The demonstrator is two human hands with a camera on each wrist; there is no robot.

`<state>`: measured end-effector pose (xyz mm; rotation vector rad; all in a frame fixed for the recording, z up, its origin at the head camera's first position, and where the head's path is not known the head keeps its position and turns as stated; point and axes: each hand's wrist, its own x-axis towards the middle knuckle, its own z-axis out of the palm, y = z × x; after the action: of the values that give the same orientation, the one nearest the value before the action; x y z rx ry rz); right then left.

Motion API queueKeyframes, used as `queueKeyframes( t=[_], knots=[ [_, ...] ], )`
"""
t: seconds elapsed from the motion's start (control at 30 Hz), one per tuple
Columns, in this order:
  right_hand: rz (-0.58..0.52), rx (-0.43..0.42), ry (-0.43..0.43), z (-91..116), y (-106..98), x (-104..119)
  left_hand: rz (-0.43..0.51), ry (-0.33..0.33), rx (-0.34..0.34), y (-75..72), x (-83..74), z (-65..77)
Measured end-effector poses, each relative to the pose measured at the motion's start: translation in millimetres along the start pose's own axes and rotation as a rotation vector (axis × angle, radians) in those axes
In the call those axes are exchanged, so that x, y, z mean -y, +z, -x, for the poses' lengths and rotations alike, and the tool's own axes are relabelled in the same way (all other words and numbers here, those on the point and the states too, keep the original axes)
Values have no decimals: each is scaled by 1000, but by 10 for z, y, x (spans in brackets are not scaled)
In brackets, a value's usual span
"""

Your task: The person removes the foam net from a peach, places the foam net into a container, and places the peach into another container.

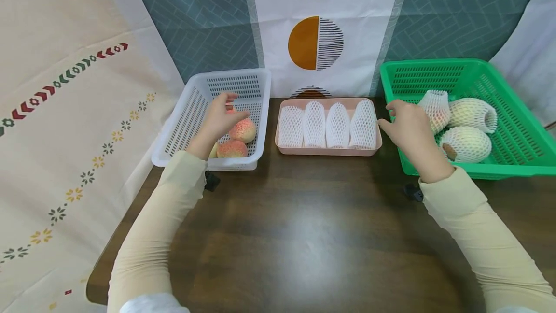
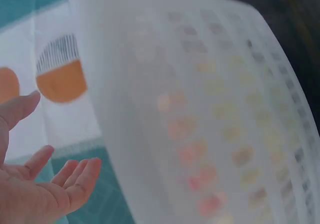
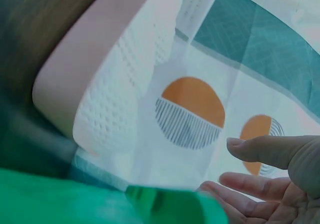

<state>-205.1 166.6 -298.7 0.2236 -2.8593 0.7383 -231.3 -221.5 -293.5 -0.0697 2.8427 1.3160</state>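
While the left hand [image 1: 216, 119] hovers, fingers parted, over seemingly several peaches [image 1: 243, 131], partly hidden, in a white basket [image 1: 186, 119], the right hand [image 1: 410, 124], also spread, near pink tray [image 1: 327, 151], green basket [image 1: 469, 172].

Table [image 1: 260, 235]: glossy wood. White basket [image 1: 182, 129], green basket [image 1: 517, 144]: smooth plastic. Sleeves [image 1: 337, 127]: netted foam. Backdrop [image 1: 217, 28]: matt cloth.

Tray [image 1: 328, 151] between left basket [image 1: 184, 120] and right basket [image 1: 519, 144].

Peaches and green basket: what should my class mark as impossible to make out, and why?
Head view: exact count of peaches; left hand covers some.
Left wrist view: peach outlines; blurred behind the white basket.
Right wrist view: contents of green basket; its wall hides them.
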Motion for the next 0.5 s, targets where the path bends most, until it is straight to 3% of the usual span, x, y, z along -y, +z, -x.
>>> queueKeyframes(
  t=[0.23,0.5],
  knots=[
    [34,-12,32,-4,-176,-108,133,27,7,272,-210,-7],
    [78,9,11,-24,-324,-243,215,102,43,591,-503,41]
  ],
)
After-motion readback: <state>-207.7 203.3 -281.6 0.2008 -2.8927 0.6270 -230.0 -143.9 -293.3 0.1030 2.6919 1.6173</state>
